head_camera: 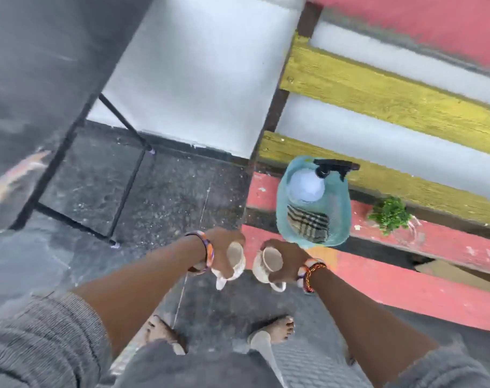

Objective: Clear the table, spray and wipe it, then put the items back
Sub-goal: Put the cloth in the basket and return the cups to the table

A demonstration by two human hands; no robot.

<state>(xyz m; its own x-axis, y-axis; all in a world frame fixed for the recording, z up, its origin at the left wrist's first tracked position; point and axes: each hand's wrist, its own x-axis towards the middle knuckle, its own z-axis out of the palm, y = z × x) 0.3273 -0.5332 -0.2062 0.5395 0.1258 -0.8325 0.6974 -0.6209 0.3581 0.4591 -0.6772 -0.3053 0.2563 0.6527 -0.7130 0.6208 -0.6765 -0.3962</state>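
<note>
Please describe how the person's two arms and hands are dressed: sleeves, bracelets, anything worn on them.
Both forearms are bare, with grey knitted sleeves pushed up near the elbows. The left hand has no glove; its wrist carries a broad bangle in orange, purple and white. The right hand is also bare; its wrist carries beaded bracelets, white, red, yellow and black, with a short tail hanging.

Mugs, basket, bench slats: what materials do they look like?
Mugs: likely glazed ceramic; thick off-white walls, moulded handles.
Basket: probably plastic; translucent blue, fine mesh texture.
Bench slats: painted wood; grain visible, pink and yellow paint chipped.
</note>
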